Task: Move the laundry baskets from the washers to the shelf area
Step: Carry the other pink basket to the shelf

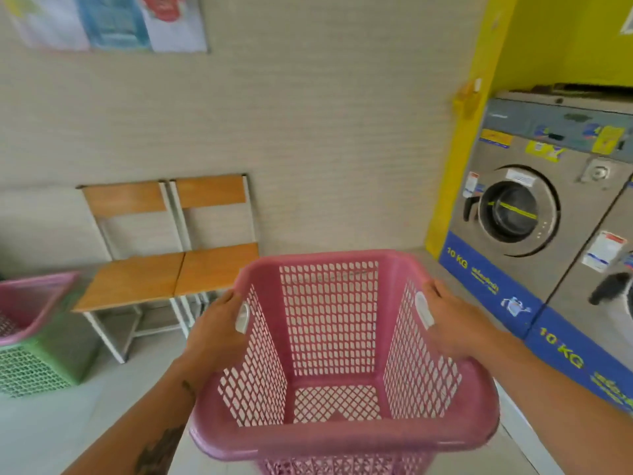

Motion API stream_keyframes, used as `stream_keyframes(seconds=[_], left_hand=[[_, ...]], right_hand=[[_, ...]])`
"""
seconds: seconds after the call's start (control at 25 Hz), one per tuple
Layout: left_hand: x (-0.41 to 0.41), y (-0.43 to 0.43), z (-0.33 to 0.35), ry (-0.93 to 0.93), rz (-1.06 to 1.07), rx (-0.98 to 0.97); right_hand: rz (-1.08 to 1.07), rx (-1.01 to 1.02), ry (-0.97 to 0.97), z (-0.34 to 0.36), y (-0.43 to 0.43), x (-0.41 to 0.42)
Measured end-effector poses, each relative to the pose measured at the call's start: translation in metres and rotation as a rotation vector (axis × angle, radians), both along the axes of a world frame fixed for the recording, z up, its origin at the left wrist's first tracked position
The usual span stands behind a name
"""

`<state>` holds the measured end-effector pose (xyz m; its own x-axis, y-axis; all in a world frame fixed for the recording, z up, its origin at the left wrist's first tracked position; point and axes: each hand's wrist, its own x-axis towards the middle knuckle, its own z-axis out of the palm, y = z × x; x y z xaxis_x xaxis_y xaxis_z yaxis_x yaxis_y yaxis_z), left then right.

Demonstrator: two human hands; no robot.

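Note:
An empty pink perforated laundry basket (329,323) is held up in front of me, off the floor, its open top facing me. My left hand (215,334) grips its left rim at the handle slot. My right hand (452,320) grips the right rim at the other slot. Front-loading washers (534,207) marked 10 KG line the right side, close to the basket. At the far left, another pink basket (30,303) sits nested in a green basket (51,361) on the floor.
Two wooden chairs (171,269) with white metal legs stand against the beige wall, between the stacked baskets and the held basket. A yellow pillar (459,159) edges the washers. Light floor shows below my left arm.

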<state>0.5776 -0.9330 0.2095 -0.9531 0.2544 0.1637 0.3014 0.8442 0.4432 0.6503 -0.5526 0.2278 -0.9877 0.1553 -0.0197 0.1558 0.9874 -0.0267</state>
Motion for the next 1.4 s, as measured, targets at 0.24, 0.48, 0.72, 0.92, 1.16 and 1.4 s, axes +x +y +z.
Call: stream_keyframes(seconds=[0.24,0.48,0.72,0.92,1.16,1.4], left_hand=[[-0.018,-0.22,0.004,0.015,0.181,-0.047],[-0.037,-0.395,0.014,0.165,0.267,0.038],[-0.072,-0.511,0.017,0.174,0.448,0.03],[-0.146,-0.599,0.023,0.169,0.563,-0.034],[-0.237,-0.705,0.031,0.186,0.685,-0.075],[-0.325,-0.823,0.042,0.209,0.675,-0.145]], right_hand=[[0.166,-0.043,0.008,0.009,-0.208,-0.073],[0.366,-0.043,0.034,0.023,-0.385,-0.157],[0.499,-0.091,0.016,0.017,-0.515,-0.264],[0.62,-0.111,-0.003,0.015,-0.618,-0.377],[0.684,-0.112,0.049,0.037,-0.729,-0.491],[0.636,-0.097,0.055,0.039,-0.843,-0.565]])
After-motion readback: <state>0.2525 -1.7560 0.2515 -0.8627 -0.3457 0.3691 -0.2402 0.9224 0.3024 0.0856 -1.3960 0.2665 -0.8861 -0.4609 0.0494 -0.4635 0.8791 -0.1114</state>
